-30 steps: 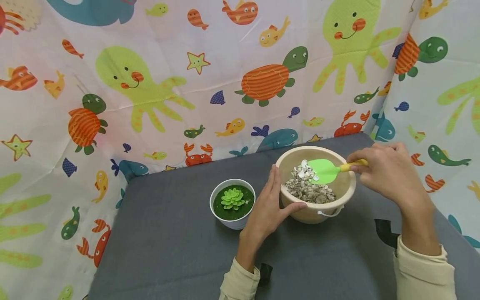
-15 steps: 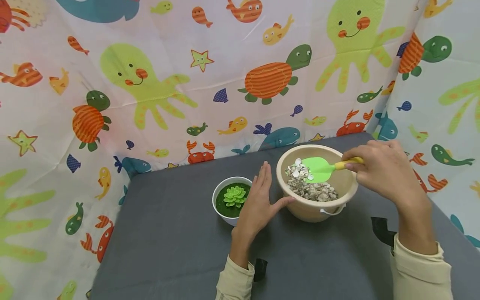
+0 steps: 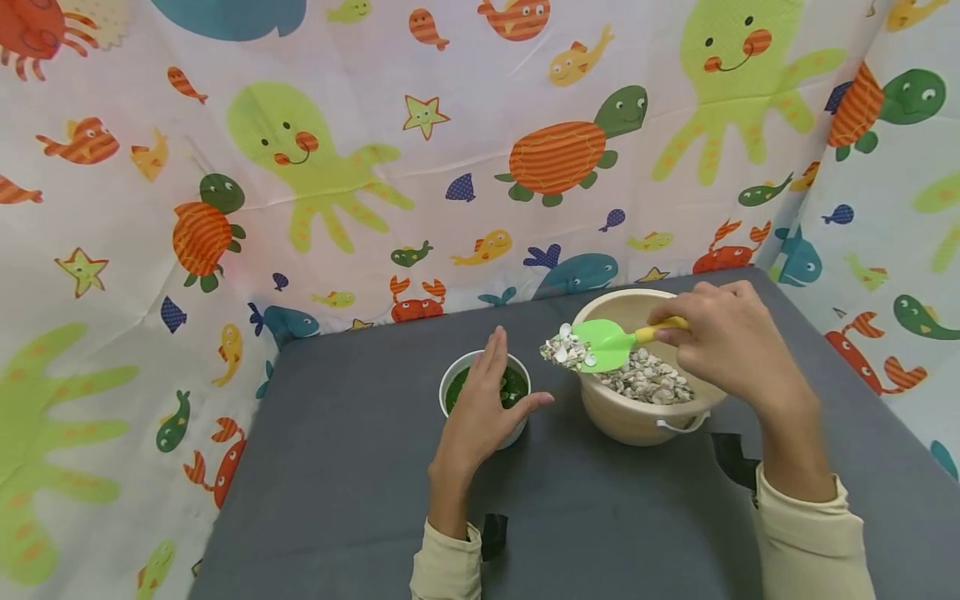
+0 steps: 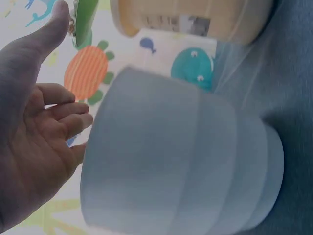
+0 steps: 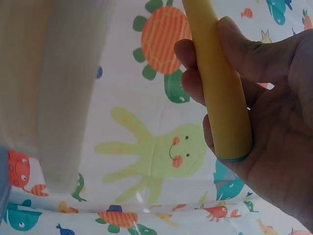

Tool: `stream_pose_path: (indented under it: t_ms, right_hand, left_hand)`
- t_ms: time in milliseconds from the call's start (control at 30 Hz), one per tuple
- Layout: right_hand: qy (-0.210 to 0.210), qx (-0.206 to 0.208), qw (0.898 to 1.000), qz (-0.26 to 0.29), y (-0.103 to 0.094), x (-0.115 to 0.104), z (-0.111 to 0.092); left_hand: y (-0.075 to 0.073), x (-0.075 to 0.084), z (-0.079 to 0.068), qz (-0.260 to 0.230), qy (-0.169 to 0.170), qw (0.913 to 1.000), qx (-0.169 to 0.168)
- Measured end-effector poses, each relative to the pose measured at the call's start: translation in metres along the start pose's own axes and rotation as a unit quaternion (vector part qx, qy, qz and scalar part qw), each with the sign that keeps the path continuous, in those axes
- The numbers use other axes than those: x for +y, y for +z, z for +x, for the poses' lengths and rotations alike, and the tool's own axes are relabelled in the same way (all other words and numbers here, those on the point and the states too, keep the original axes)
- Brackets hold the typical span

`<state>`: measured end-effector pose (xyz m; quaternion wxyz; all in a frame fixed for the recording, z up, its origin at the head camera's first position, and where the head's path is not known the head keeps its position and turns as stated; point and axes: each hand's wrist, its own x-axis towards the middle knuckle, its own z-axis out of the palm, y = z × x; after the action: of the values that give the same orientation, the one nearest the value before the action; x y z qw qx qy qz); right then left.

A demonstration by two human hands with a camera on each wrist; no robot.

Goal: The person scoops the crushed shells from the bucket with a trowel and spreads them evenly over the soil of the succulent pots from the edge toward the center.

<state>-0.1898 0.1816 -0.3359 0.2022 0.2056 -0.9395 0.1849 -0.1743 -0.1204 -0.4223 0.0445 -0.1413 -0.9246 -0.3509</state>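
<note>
My right hand (image 3: pixel 720 337) grips the yellow handle (image 5: pixel 222 93) of a toy shovel. The shovel's green blade (image 3: pixel 606 346) carries a heap of small shells (image 3: pixel 566 348) past the left rim of a beige bucket (image 3: pixel 626 417). More shells (image 3: pixel 648 379) lie inside the bucket. My left hand (image 3: pixel 476 412) is held with straight fingers and thumb spread, over the near side of a white pot (image 3: pixel 447 387) in the head view. It hides most of the pot's green filling and the plant. In the left wrist view the pot (image 4: pixel 161 156) stands beside the hand; whether they touch I cannot tell.
Both containers stand on a grey cloth-covered table (image 3: pixel 345 467), the pot left of the bucket. A white handle (image 3: pixel 682 423) hangs at the bucket's front. Behind and at the sides hangs a curtain (image 3: pixel 442 50) printed with sea animals.
The shovel with its shells has moved left, from inside the bucket to beyond its left rim. My left hand has left the bucket's rim and moved left over the pot.
</note>
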Motion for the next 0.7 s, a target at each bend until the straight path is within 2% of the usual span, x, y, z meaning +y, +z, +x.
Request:
stream_pose_path:
  t_ms: [233,700]
  right_hand:
    - [-0.005,-0.011,1.000,0.021,0.010,-0.010,0.004]
    - [-0.019,-0.018,0.999,0.035,0.025,-0.022,0.013]
  left_hand:
    - [-0.007,-0.012,-0.007,-0.001,-0.024,0.9997,0.002]
    - [-0.019,-0.023,-0.017,-0.002,-0.036,0.9993,0.013]
